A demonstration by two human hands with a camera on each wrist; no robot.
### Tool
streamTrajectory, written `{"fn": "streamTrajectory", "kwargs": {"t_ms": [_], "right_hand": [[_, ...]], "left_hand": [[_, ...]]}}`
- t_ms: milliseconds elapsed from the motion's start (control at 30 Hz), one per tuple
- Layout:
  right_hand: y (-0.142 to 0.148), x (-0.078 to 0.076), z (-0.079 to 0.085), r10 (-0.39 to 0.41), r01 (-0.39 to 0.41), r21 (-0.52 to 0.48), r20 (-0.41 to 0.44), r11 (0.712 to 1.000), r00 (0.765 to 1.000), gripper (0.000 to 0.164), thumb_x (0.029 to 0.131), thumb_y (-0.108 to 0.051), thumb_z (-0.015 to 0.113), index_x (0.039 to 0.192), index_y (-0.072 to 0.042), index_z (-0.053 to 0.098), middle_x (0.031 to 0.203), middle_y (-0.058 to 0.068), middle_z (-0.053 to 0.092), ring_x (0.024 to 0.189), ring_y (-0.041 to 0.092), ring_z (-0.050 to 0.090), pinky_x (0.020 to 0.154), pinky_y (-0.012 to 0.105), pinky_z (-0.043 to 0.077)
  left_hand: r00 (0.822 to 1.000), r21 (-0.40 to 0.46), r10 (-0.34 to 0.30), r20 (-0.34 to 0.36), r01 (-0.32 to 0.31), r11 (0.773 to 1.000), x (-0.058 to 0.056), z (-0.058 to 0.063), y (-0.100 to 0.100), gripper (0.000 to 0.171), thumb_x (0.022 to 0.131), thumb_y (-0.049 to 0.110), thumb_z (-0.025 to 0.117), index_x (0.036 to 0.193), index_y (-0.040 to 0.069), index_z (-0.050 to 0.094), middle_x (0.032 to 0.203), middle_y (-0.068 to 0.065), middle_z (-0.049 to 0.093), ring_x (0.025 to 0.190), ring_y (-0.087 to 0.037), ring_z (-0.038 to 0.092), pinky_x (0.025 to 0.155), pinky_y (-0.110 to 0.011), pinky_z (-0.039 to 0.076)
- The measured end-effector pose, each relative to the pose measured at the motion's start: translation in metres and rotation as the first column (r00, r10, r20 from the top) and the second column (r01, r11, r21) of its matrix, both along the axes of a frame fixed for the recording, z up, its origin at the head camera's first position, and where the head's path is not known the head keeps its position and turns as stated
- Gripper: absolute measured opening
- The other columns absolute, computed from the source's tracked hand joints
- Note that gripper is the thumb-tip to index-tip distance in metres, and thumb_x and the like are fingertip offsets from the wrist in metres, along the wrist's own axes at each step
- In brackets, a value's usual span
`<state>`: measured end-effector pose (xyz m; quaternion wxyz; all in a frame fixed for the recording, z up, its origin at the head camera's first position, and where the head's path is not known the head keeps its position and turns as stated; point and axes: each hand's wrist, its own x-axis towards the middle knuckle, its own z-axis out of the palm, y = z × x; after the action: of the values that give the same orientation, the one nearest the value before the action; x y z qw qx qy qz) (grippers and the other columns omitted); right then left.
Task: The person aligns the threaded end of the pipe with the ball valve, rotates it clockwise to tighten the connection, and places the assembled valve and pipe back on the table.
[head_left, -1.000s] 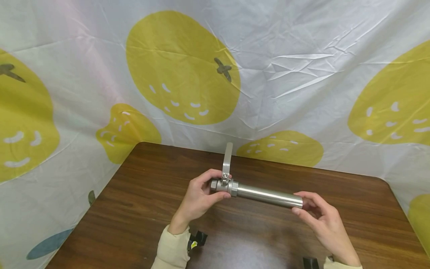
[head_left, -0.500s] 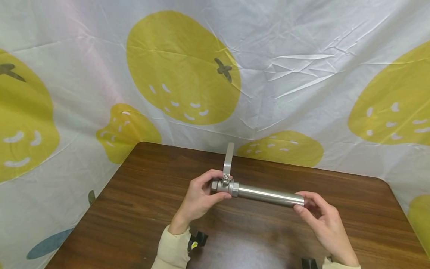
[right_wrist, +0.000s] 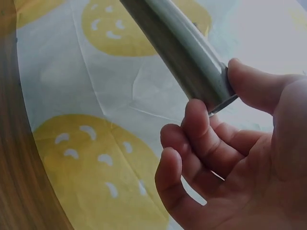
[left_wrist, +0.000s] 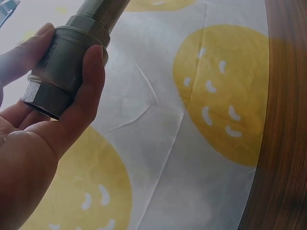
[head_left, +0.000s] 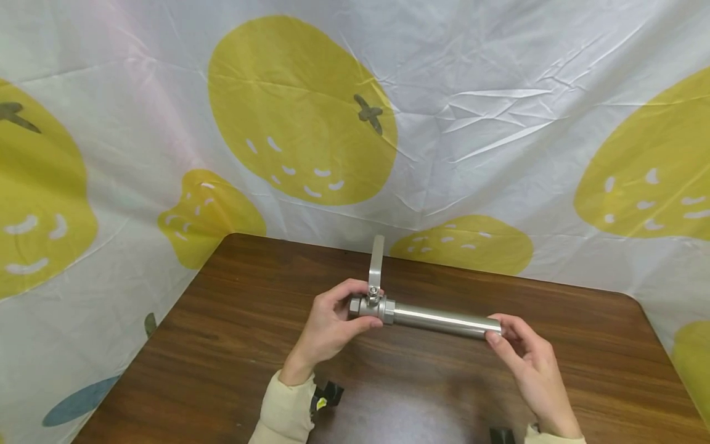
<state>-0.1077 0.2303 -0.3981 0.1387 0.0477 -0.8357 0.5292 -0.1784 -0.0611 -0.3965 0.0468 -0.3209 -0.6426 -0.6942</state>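
Note:
A steel ball valve (head_left: 370, 307) with a flat lever (head_left: 376, 259) pointing up and away is joined to a smooth metal pipe (head_left: 444, 320). The left hand (head_left: 327, 324) grips the valve body between thumb and fingers. In the left wrist view the hex end of the valve (left_wrist: 48, 98) shows between the fingers. At the pipe's free end, the right hand (head_left: 532, 357) pinches the rim with thumb and fingertips. The right wrist view shows the pipe (right_wrist: 187, 52) slanting down into that pinch, with other fingers (right_wrist: 170, 165) loosely bent beside it.
Valve and pipe are held above a brown wood-grain table (head_left: 249, 308) with rounded corners. A white curtain (head_left: 471, 123) printed with yellow fruit hangs close behind the table and along both sides. Dark straps with small black blocks (head_left: 333, 393) sit at the wrists.
The right hand has shifted slightly at the pipe end, its thumb moving up and its wrist leftward. The lever tilted a little right, then back. The left hand keeps its grip almost unmoved.

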Motion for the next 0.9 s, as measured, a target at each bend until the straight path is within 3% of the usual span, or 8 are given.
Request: {"fn": "streamTrajectory", "kwargs": {"t_ms": [67,333,567,767,900], "right_hand": [[-0.001,0.000,-0.001,-0.016,0.017,-0.023,0.012,1.000,1.000,0.020,0.089,-0.010,0.055,0.108,-0.005,0.057,0.082,-0.003,0.061,0.079,0.006,0.059,0.071,0.015,0.047],[-0.002,-0.003,-0.008,-0.025,0.030,-0.142,0.034,0.989,0.999,0.020,0.091,-0.010,0.052,0.106,0.001,0.055,0.082,-0.007,0.063,0.077,0.006,0.059,0.070,0.016,0.049],[-0.004,-0.008,-0.019,-0.058,0.097,-0.319,0.130,0.943,0.990,0.023,0.090,-0.013,0.054,0.105,0.004,0.054,0.074,-0.006,0.058,0.068,0.007,0.054,0.065,0.019,0.046],[0.007,-0.010,-0.040,0.013,0.036,-0.224,0.214,0.974,0.977,0.028,0.091,-0.021,0.053,0.110,-0.001,0.053,0.083,-0.008,0.057,0.075,0.005,0.054,0.065,0.022,0.048],[0.014,-0.009,-0.056,0.054,-0.007,-0.190,0.243,0.982,0.969,0.027,0.090,-0.022,0.054,0.111,-0.004,0.054,0.085,-0.003,0.060,0.077,0.009,0.056,0.064,0.025,0.049]], "left_hand": [[1.000,-0.005,0.001,0.002,-0.001,1.000,0.000,-0.001,0.000,0.043,0.065,-0.006,0.074,0.103,-0.003,0.054,0.101,-0.020,0.056,0.089,-0.016,0.057,0.074,-0.027,0.053],[0.999,-0.038,0.003,0.045,-0.002,0.999,0.010,0.016,0.005,0.040,0.066,-0.011,0.071,0.101,-0.007,0.053,0.099,-0.024,0.055,0.086,-0.016,0.056,0.074,-0.026,0.052],[0.996,-0.080,0.018,0.082,-0.011,0.997,-0.002,-0.010,0.011,0.040,0.067,-0.003,0.074,0.103,0.000,0.055,0.100,-0.018,0.057,0.086,-0.016,0.057,0.075,-0.026,0.052],[0.991,-0.174,0.037,0.125,-0.015,0.985,-0.007,-0.031,0.013,0.045,0.065,0.007,0.078,0.103,0.007,0.056,0.104,-0.007,0.054,0.089,-0.014,0.055,0.081,-0.024,0.050],[0.993,-0.295,0.041,0.112,-0.006,0.955,-0.009,-0.043,0.013,0.049,0.065,0.009,0.079,0.107,0.011,0.054,0.108,-0.003,0.051,0.093,-0.013,0.053,0.083,-0.025,0.047]]}}
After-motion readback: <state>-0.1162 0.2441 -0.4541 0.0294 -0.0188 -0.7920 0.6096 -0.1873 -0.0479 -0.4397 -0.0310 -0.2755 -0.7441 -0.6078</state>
